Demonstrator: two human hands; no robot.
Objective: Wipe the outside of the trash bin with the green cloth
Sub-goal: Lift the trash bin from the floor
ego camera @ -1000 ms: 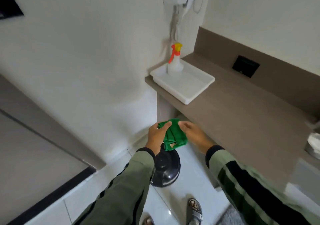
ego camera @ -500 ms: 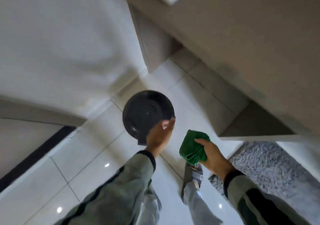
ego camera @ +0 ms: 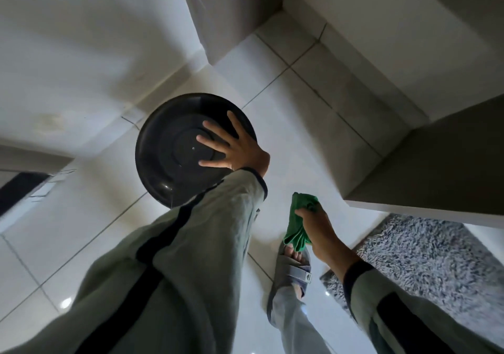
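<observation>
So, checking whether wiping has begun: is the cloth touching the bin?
Apart. The head view shows floor between the cloth in the right hand and the bin.

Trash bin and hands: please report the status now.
Left hand flat on trash bin lid, fingers spread. Right hand grips green cloth, clear of bin. Nothing between.

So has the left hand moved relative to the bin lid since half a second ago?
Yes. The left hand has moved from the lid's near edge onto the top of the black trash bin, fingers spread.
</observation>
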